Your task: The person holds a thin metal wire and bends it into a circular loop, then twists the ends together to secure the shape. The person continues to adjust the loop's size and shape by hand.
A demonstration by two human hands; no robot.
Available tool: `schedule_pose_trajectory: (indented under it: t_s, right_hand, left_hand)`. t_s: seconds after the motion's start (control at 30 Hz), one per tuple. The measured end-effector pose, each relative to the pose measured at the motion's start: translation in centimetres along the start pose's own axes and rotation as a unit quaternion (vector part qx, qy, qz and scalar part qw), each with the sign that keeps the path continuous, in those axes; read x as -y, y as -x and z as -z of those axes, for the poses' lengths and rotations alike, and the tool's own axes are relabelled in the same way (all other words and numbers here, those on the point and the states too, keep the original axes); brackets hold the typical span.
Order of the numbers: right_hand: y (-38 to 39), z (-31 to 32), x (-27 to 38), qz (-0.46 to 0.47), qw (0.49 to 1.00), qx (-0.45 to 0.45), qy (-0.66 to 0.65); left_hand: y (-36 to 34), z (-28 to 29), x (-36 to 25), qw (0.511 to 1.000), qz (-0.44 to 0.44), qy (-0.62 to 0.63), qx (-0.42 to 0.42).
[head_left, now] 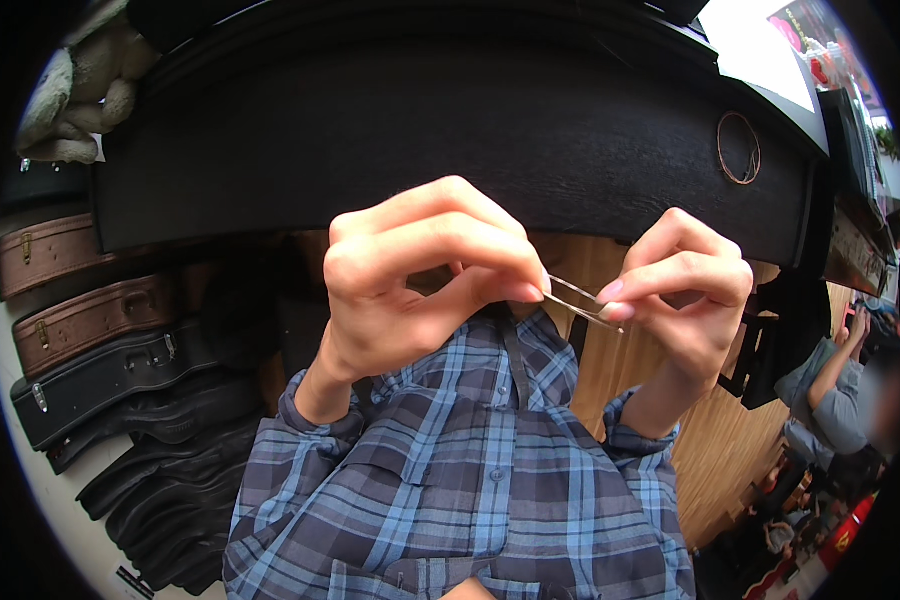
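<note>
In front of my plaid shirt, both hands are raised and joined by a thin metallic piece with two narrow, nearly parallel strands (pixel 573 300). It could be a doubled wire or slim tweezers; I cannot tell which. My left hand (pixel 420 275) pinches one end between thumb and fingers, the other fingers curled. At the opposite end my right hand (pixel 685 290) pinches the strands with thumb and fingertips. The fingers hide both ends in part. A coil of thin copper-coloured wire or string (pixel 739 148) lies beyond my right hand on the black table (pixel 420 120).
To the left stand several instrument cases, brown (pixel 90 325) and black (pixel 120 385). A plush toy (pixel 90 85) sits at the far left. Wooden flooring (pixel 720 460) shows at the right, where a person in a grey top (pixel 835 395) is nearby.
</note>
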State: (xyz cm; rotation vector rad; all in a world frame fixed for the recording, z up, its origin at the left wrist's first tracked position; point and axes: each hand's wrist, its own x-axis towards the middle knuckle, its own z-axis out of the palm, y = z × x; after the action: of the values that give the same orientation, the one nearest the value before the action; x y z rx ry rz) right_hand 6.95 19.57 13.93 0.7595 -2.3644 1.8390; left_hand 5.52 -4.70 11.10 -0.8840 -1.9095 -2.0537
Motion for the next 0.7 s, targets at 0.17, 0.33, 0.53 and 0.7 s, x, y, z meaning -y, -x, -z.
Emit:
schedule_pose_trajectory:
  t_s: [0.17,0.33,0.53,0.7]
  right_hand:
    - [0.1,-1.1,-0.2,-0.025,0.999,0.022,0.043]
    - [0.3,-1.7,-0.5,0.001,1.0,-0.016,0.004]
    - [0.4,-2.3,-1.0,0.023,0.999,-0.039,0.0]
    - [0.6,-2.6,-1.5,0.01,0.998,-0.05,-0.022]
  left_hand:
    - [0.4,-0.7,-0.3,0.989,0.116,0.071,-0.059]
    - [0.9,-2.1,-0.6,0.985,0.133,0.028,-0.108]
    - [0.7,-4.3,0.2,0.987,0.061,0.061,-0.135]
    - [1.2,-5.3,0.1,0.984,0.078,0.109,-0.121]
